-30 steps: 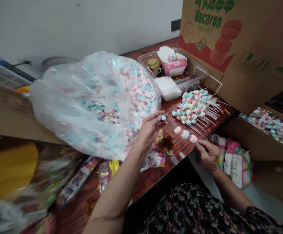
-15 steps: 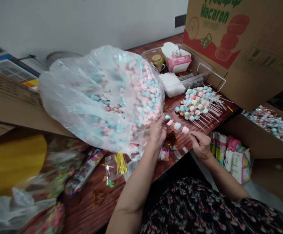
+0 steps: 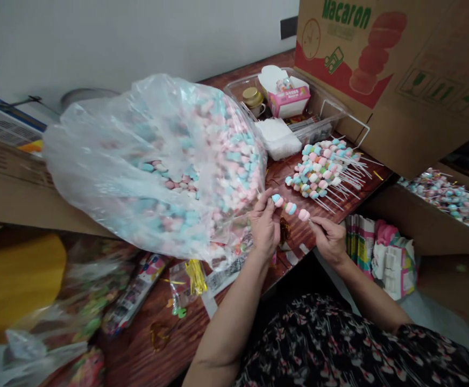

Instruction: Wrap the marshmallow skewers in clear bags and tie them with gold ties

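Note:
My right hand [image 3: 332,237] is closed on the lower end of a skewer, with the thumb and forefinger pinching just below the candies. Pink, white and blue marshmallows [image 3: 291,208] are threaded along it, with gaps between some. At the far end, my left hand [image 3: 265,226] pinches a blue marshmallow [image 3: 276,199]. The fingers partly hide that tip. Beyond my hands lies a pile of finished marshmallow skewers [image 3: 319,171], their white sticks pointing right. A large clear plastic bag of loose marshmallows [image 3: 165,166] rests just left of my left hand.
A clear plastic bin [image 3: 319,88] with a small pink box [image 3: 289,102] stands at the back. The large Macaron carton [image 3: 347,70] rises at the right. Below it, an open carton [image 3: 432,220] holds wrapped sweets. Gold twist ties [image 3: 196,277] lie on the table.
The blue marshmallow in my left fingers has come closer to the row on the skewer, closing the gap. My right hand keeps its pinch. The whole view has shifted slightly.

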Available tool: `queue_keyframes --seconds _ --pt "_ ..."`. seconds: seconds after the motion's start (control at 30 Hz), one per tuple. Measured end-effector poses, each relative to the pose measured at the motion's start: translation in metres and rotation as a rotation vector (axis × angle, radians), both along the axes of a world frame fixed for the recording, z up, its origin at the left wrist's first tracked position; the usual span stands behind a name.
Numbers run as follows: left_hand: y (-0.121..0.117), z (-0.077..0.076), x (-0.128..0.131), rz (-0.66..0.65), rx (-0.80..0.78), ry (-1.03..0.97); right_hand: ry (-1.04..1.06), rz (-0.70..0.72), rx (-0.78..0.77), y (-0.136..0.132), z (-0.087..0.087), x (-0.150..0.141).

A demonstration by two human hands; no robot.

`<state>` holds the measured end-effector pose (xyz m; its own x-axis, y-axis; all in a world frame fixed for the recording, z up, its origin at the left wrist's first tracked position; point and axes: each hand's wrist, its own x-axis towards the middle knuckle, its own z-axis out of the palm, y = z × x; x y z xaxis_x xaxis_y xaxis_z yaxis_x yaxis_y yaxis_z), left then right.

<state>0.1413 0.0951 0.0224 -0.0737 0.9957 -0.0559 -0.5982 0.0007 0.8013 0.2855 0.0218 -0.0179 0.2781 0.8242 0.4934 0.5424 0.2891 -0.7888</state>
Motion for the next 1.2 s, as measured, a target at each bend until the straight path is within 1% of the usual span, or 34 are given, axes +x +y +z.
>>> queue_keyframes --seconds 0.1,0.23,0.43,0.6,0.7,0.77,0.83,0.9,1.03,1.13,1.2 --pt "-0.005 0.000 0.001 0.008 0.009 0.061 0.028 -0.011 -0.023 0.000 0.001 -0.001" --pt "-0.008 -0.004 0.000 -0.009 0.044 0.188 0.119 -0.032 -0.063 -0.002 0.004 -0.003" --pt "-0.005 -0.010 -0.005 0.087 0.051 0.272 0.241 0.037 -0.104 -0.008 0.008 -0.017" --pt "-0.007 -0.010 -0.004 0.058 0.036 0.220 0.263 0.055 -0.065 -0.006 0.010 -0.024" --pt "-0.008 -0.014 -0.002 0.050 0.015 0.182 0.243 0.033 -0.046 -0.001 0.012 -0.026" --pt "-0.007 -0.018 0.000 0.070 0.014 0.174 0.226 0.024 -0.016 0.003 0.014 -0.027" --pt "-0.006 -0.021 -0.001 0.087 0.020 0.177 0.212 0.049 -0.006 0.008 0.015 -0.026" --pt "-0.004 -0.019 -0.005 0.087 0.022 0.166 0.217 0.093 -0.032 0.013 0.015 -0.025" --pt "0.005 -0.008 -0.017 0.050 0.012 0.156 0.266 0.120 -0.072 0.015 0.010 -0.021" --pt "0.012 -0.004 -0.021 -0.049 -0.015 0.179 0.289 0.100 -0.068 0.012 0.005 -0.021" --pt "0.015 -0.003 -0.019 -0.100 -0.019 0.149 0.295 0.096 -0.077 0.010 0.002 -0.022"
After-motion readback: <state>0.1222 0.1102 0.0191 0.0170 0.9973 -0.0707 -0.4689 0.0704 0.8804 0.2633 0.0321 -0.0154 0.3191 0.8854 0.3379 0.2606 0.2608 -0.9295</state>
